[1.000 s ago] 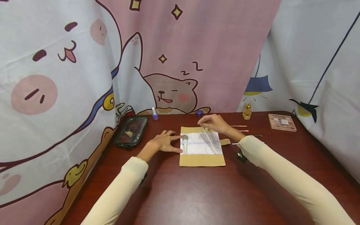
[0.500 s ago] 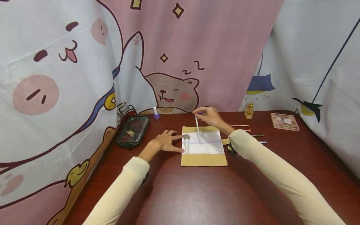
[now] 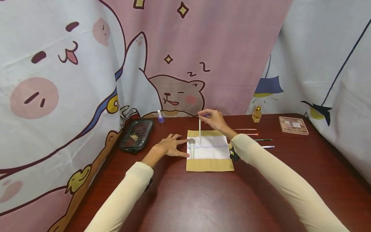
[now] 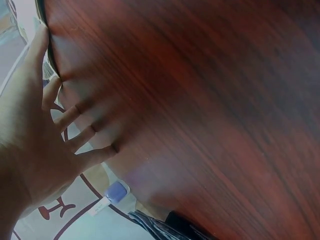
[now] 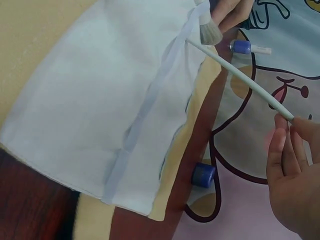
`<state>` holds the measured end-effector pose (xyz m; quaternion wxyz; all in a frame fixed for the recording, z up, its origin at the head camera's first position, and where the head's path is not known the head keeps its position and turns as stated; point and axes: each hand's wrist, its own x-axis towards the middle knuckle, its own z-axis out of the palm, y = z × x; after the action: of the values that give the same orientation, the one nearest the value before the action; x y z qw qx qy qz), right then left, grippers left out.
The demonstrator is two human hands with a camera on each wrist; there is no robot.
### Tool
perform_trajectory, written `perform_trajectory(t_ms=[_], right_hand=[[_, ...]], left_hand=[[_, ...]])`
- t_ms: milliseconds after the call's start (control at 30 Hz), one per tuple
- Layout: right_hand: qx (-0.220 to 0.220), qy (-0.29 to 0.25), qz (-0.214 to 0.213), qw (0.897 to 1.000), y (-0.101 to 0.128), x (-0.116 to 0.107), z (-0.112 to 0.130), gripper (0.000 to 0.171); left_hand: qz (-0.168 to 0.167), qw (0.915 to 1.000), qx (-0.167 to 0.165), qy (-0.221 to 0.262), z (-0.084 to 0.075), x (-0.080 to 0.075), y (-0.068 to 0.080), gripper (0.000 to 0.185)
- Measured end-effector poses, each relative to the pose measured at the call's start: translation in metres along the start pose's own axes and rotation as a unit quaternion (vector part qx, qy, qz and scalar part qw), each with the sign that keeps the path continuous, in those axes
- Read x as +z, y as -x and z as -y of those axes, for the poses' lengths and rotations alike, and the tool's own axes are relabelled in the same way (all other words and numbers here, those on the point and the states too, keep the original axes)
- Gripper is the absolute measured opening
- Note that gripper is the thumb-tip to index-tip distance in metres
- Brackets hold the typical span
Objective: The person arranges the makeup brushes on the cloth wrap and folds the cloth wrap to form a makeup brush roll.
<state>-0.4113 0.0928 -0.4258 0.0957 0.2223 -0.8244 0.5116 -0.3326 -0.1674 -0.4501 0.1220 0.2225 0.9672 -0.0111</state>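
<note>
Head view shows you seated at a dark red-brown wooden table (image 3: 203,199), closed in by hanging curtains (image 3: 72,80) printed with cartoon animals, pink in the middle and pale grey-white at the sides.

Flat on the table in front of you lies an opened tan brush roll (image 3: 209,149) with a white lining and a thin pale band across it. One brush with a grey tuft (image 3: 191,142) sits tucked under that band at the roll's left edge. To the left, near the curtain, a clear zip pouch with black trim (image 3: 135,134) holds a few small items that are too small to make out. Along the far edge stand a purple-capped bottle (image 3: 160,117) and an amber bottle (image 3: 256,114); an eyeshadow palette (image 3: 293,125) lies far right, and several thin brushes (image 3: 255,134) lie loose just right of the roll.

Your left hand (image 3: 169,146) lies flat with fingers spread and straight, fingertips at the roll's left edge, holding nothing. Your right hand (image 3: 213,120) hovers over the roll's far edge, its fingertips pinching the top of a slim white-handled brush (image 3: 199,130). That brush stands nearly upright, its lower end at the band just beside the tucked brush, as the right wrist view confirms.
</note>
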Motion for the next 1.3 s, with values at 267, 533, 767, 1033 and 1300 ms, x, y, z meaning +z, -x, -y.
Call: perform_trajectory(t_ms=[267, 533, 767, 1033, 1300], right_hand=[[0.039, 0.034, 0.043, 0.998, 0.006, 0.009, -0.008, 0.02], [-0.005, 0.089, 0.063, 0.994, 0.02, 0.015, -0.02, 0.022], [-0.027, 0.066, 0.084, 0.994, 0.033, 0.016, -0.025, 0.021], [-0.038, 0.091, 0.122, 0.988, 0.048, 0.022, -0.026, 0.024], [-0.049, 0.09, 0.156, 0.983, 0.059, 0.025, -0.029, 0.021]], left_hand=[[0.003, 1.0, -0.003, 0.0, 0.001, 0.0, -0.001, 0.09], [0.005, 1.0, -0.006, -0.001, -0.002, 0.0, -0.001, 0.09], [0.006, 1.0, -0.004, 0.001, -0.004, 0.002, -0.002, 0.091], [0.007, 0.9999, -0.009, 0.001, -0.003, 0.003, -0.002, 0.093], [0.001, 1.0, -0.006, 0.003, -0.003, 0.002, 0.0, 0.093]])
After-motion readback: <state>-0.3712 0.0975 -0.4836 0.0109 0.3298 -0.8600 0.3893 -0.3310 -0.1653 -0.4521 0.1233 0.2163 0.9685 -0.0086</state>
